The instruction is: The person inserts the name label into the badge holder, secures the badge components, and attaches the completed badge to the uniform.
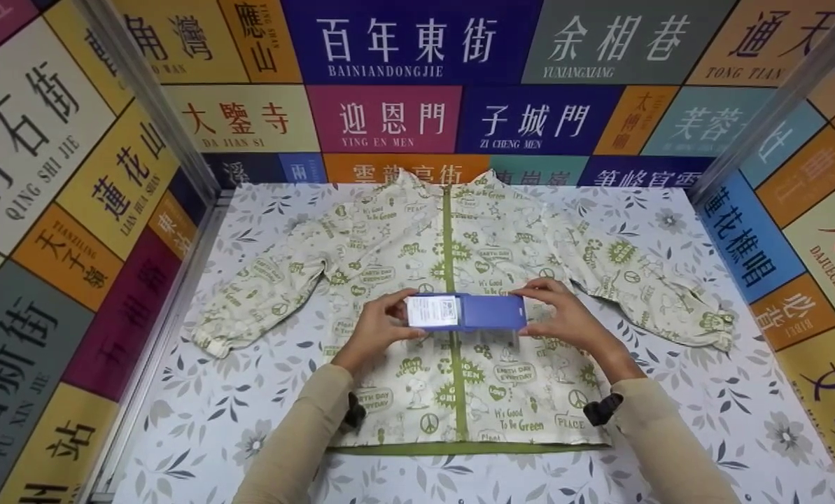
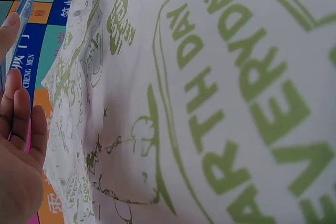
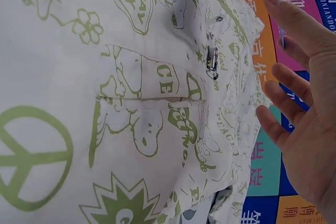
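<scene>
A flat purple-blue, card-like thing (image 1: 492, 312) with a white printed label at its left end is held level above a jacket (image 1: 515, 402). What kind of thing it is, I cannot tell. My left hand (image 1: 381, 326) pinches its left end between thumb and fingers; my right hand (image 1: 565, 316) pinches the right end. Both wrist views show it only as a thin edge, beside the left hand (image 2: 21, 156) and the right hand (image 3: 310, 93). The cream jacket with green cartoon print lies spread flat, front up, sleeves out to both sides, a green strip down its middle.
Under the jacket is a white table covering (image 1: 760, 413) with grey leaves and flowers. Panels with coloured blocks and Chinese lettering (image 1: 410, 42) enclose the back and both sides. Metal posts (image 1: 172, 105) stand at the corners. Dark bands (image 1: 602, 409) sit at both wrists.
</scene>
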{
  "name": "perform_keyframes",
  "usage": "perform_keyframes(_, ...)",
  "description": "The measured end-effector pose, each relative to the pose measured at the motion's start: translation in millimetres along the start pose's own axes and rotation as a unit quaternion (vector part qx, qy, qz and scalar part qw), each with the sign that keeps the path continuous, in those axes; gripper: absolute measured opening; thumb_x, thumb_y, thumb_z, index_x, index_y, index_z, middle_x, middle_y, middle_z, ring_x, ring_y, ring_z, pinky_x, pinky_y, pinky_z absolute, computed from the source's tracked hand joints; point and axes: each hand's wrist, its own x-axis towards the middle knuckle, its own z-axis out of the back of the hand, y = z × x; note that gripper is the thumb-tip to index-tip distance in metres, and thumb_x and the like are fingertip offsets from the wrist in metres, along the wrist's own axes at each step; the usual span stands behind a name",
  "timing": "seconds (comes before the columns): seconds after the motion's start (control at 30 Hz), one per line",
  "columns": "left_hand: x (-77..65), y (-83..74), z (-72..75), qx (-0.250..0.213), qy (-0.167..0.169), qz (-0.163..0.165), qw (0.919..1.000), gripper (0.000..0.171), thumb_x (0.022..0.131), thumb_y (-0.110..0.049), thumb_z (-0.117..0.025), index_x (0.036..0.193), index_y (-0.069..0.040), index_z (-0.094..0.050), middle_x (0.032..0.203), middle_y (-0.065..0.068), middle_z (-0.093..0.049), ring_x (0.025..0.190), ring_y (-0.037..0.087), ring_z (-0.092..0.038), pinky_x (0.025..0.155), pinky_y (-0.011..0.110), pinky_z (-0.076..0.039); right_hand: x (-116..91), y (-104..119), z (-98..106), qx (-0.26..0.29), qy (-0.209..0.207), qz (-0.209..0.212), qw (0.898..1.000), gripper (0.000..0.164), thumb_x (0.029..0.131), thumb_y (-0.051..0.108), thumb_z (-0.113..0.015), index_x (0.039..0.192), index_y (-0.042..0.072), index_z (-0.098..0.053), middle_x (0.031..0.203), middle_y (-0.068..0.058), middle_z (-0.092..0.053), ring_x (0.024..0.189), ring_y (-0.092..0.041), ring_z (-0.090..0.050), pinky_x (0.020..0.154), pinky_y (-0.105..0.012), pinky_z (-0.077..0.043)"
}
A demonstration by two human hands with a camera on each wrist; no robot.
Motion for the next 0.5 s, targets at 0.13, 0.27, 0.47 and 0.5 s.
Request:
perform_keyframes(0.13, 0.6, -1.6, -1.0, -0.006, -0.004, 0.006, 1.0000, 0.082, 0.064, -0.016, -0.092, 0.139, -0.011, -0.058, 0.094, 0.007, -0.065, 0.084, 0.018, -0.062, 0.079, 0.033, -0.057, -4, -2, 6, 0.001, -0.008, 0.002, 1.000, 0.066, 0.076, 0.026, -0.087, 0.136, 0.019, -0.061, 0.139, -0.008, -0.046, 0.132, -0.027, -0.041, 0.106, -0.063, -0.039)
perform_keyframes(0.27, 0.8, -2.7, -1.9, -0.006, -0.004, 0.007, 0.9999, 0.082, 0.064, -0.016, -0.093, 0.138, -0.011, -0.058, 0.095, 0.006, -0.065, 0.085, 0.017, -0.062, 0.078, 0.030, -0.056, -4, 0, 6, -0.004, -0.018, 0.002, 1.000, 0.067, 0.076, 0.021, -0.087, 0.137, 0.018, -0.060, 0.140, -0.007, -0.047, 0.132, -0.027, -0.042, 0.105, -0.063, -0.040)
perform_keyframes(0.47, 1.2, -3.9, -3.3, 0.011, 0.003, -0.009, 0.9999, 0.081, 0.067, -0.023, -0.092, 0.139, -0.013, -0.058, 0.095, 0.006, -0.064, 0.084, 0.017, -0.061, 0.076, 0.027, -0.055, 5, 12, -4, -0.008, -0.020, 0.000, 1.000, 0.069, 0.075, 0.023, -0.088, 0.138, 0.018, -0.059, 0.141, -0.007, -0.045, 0.134, -0.030, -0.041, 0.105, -0.062, -0.042)
perform_keyframes(0.5, 1.3, -4.2, -3.8, 0.015, 0.005, -0.012, 0.9998, 0.081, 0.067, -0.023, -0.092, 0.140, -0.013, -0.057, 0.095, 0.006, -0.064, 0.084, 0.016, -0.061, 0.075, 0.026, -0.054, 7, 14, -6, -0.009, -0.020, -0.001, 1.000, 0.069, 0.075, 0.024, -0.088, 0.138, 0.020, -0.059, 0.142, -0.007, -0.044, 0.135, -0.031, -0.040, 0.105, -0.062, -0.042)
